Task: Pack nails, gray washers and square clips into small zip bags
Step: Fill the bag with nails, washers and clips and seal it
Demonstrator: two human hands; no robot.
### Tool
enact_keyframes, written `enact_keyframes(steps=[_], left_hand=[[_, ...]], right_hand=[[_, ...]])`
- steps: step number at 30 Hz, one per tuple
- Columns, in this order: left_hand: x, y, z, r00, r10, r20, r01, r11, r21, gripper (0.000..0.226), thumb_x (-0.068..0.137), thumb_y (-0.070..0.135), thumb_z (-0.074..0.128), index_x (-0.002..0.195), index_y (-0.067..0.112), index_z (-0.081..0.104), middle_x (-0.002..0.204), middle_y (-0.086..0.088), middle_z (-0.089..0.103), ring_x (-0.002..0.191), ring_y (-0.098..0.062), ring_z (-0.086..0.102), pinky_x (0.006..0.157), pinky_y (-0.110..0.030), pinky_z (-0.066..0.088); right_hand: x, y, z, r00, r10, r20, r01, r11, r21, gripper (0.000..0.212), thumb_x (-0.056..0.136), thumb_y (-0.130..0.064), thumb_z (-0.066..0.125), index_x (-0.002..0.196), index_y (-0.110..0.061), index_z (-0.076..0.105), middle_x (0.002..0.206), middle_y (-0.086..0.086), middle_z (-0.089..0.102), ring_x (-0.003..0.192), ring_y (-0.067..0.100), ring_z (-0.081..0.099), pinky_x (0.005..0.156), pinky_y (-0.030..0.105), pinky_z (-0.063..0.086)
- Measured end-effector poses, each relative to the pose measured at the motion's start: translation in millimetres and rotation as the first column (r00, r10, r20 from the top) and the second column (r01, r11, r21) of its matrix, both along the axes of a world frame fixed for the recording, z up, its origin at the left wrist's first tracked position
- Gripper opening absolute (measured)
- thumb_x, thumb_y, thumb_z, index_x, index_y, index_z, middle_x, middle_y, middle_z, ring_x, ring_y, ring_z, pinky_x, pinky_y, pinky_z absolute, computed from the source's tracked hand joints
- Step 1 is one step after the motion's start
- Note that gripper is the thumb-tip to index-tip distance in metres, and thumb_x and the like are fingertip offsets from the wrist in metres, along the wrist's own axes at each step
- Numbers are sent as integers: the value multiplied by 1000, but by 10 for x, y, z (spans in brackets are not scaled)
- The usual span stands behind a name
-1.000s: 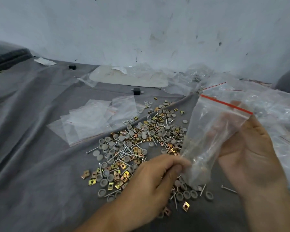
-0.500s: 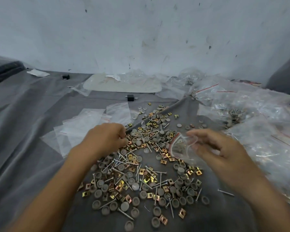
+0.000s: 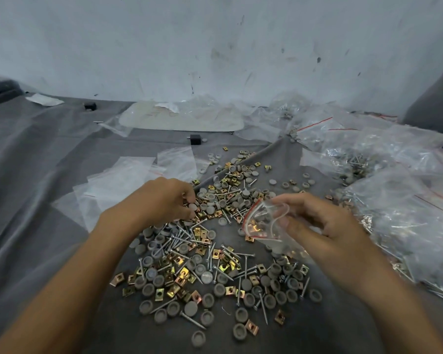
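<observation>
Lowering from its raised position of a second ago, the small zip bag [image 3: 264, 226] now sits just above the pile [image 3: 202, 251] of nails, gray washers and square clips. The right hand [image 3: 325, 226] grips it, red-striped mouth held open leftward. The left hand [image 3: 164, 200], now off the bag, works the pile's far part; its curled fingers apparently pinch a gray washer [image 3: 192, 206], contact partly hidden. Filling is judged under way. Empty bags [image 3: 128, 180] lie left and filled bags [image 3: 394, 200] crowd the right edge; open cloth [image 3: 36, 200] lies farther left.
</observation>
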State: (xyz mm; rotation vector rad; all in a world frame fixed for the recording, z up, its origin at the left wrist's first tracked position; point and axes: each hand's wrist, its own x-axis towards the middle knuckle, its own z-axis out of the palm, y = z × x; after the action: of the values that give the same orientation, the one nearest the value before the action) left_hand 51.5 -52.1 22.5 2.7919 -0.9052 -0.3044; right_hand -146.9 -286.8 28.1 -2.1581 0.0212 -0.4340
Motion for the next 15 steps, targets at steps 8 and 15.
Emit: enact_keyframes(steps=[8, 15], left_hand=[[48, 40, -35, 997, -62, 53, 67, 993, -101, 9, 96, 41, 64, 103, 38, 68, 89, 15, 66, 80, -4, 63, 71, -26, 49], [2, 72, 116, 998, -54, 29, 61, 926, -372, 12, 92, 47, 65, 100, 40, 65, 75, 15, 70, 68, 2, 64, 64, -24, 49]], right_hand=[[18, 31, -33, 1000, 14, -19, -14, 1000, -18, 28, 93, -23, 69, 109, -46, 70, 102, -25, 73, 103, -5, 67, 89, 31, 54], [23, 24, -47, 1000, -3, -13, 2, 1000, -26, 27, 93, -24, 70, 110, -46, 70, 102, -26, 73, 103, -5, 68, 90, 30, 53]])
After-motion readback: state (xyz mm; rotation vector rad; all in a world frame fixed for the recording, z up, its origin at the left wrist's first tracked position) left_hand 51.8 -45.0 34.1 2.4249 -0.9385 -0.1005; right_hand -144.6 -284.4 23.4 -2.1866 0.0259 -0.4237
